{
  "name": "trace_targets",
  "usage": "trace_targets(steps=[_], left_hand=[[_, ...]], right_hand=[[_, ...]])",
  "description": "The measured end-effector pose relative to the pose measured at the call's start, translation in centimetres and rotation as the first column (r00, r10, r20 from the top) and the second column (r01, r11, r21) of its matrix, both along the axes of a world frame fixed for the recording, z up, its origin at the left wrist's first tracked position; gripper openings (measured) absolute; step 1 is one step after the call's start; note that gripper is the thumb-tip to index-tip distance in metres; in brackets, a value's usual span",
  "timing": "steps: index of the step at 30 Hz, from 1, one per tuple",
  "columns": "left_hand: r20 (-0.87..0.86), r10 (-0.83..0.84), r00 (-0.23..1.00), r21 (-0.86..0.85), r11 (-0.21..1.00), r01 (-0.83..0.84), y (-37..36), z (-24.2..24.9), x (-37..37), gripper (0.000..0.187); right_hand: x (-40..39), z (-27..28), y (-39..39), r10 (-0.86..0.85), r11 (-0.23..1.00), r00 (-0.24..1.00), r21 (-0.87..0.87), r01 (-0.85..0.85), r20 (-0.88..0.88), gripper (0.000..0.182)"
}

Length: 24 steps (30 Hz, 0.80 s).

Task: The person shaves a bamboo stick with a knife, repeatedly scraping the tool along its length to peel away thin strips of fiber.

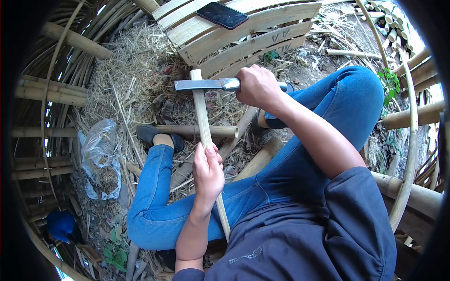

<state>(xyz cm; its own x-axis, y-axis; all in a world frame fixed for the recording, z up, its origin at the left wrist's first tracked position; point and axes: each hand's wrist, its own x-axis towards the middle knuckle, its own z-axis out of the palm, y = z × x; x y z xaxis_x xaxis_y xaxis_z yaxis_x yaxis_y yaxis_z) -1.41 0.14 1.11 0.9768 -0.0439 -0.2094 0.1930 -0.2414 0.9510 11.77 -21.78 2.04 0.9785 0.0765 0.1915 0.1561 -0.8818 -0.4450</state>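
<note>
My left hand [207, 174] is wrapped round a pale split-bamboo strip [202, 117], below the strip's middle. From my lap the strip slants up and away, its lower end resting near my shirt. My right hand [260, 87] grips the handle of a knife [199, 85] with a straight, blunt-ended metal blade and a shiny collar. The blade lies across the strip near its far end and seems to touch it. The knife's handle is partly hidden by my fingers, and its butt sticks out to the right.
A slatted wooden crate [246, 44] stands ahead with a phone [222, 15] on top. A bamboo pole [199, 131] lies between my feet. Clear plastic bag [101, 145] sits left on straw-covered ground [136, 56]. Cut bamboo pieces [393, 23] are piled far right; bamboo walls surround me.
</note>
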Motion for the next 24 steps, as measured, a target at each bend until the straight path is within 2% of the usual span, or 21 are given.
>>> trace_targets(steps=[9,14,17,21,24], left_hand=[[0.092,-0.044,0.995,0.284,0.959,0.016,0.7,-1.9,1.4,0.02],[0.129,-0.021,0.991,0.322,0.947,-0.022,1.5,-0.8,2.2,0.02],[0.191,-0.031,0.981,0.293,0.956,-0.027,2.0,-2.1,2.5,0.02],[0.16,0.0,0.987,0.192,0.981,-0.031,1.5,-1.6,2.6,0.024],[-0.24,0.026,0.97,-0.171,0.983,-0.069,1.3,0.8,2.8,0.025]], right_hand=[[0.4,-0.1,-0.5,-0.013,0.999,1.0,-0.044,0.012,-0.027,0.016],[-1.5,0.4,1.1,0.182,0.982,0.979,-0.032,-0.185,-0.087,0.014],[-3.1,1.1,2.2,0.289,0.955,0.951,-0.028,-0.294,-0.107,0.012],[-3.5,0.3,2.8,0.314,0.945,0.938,-0.046,-0.324,-0.147,0.014],[-3.6,-0.2,3.2,0.31,0.946,0.935,-0.039,-0.321,-0.175,0.014]])
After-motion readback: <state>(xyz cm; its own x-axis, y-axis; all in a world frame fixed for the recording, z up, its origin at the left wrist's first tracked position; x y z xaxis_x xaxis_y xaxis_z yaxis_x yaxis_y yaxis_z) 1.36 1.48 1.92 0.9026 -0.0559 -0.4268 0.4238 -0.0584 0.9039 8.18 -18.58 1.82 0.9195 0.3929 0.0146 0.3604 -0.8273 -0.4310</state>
